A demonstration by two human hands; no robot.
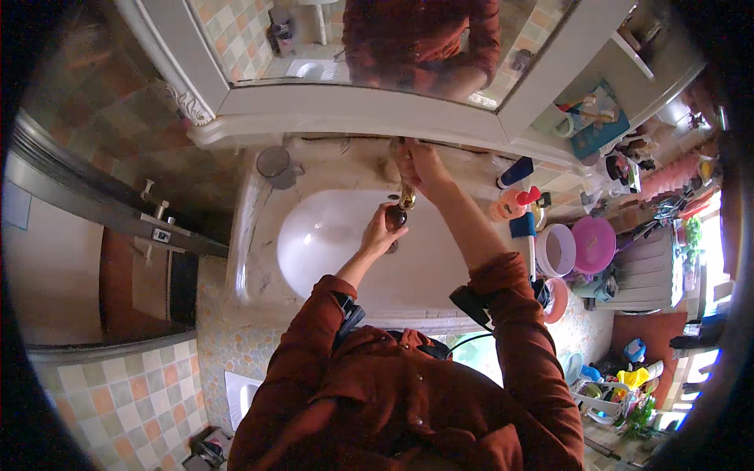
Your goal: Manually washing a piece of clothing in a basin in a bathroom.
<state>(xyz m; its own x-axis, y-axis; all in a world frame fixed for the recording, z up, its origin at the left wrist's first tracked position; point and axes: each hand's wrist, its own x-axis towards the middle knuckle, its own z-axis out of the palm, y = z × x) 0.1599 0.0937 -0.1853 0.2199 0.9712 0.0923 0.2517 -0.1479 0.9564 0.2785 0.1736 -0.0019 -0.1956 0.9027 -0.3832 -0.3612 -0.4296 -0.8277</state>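
Note:
A white oval basin [314,243] is set in a pale marbled counter [259,251]. Over it, my left hand [381,234] is closed around a dark brown, rounded, shiny thing [397,217]; its exact kind is unclear. That thing sits right under the spout of a gold-coloured faucet [408,196]. Reaching to the back of the basin, my right hand [424,168] has its fingers wrapped round the top of the faucet, which hides the handle. Whether water runs cannot be made out.
A clear glass mug [275,165] stands at the counter's back left. To the right are a dark blue tube [516,172], an orange pump bottle [513,204], a white basin [555,250] and a pink one [593,244]. A white-framed mirror cabinet [353,106] overhangs the back.

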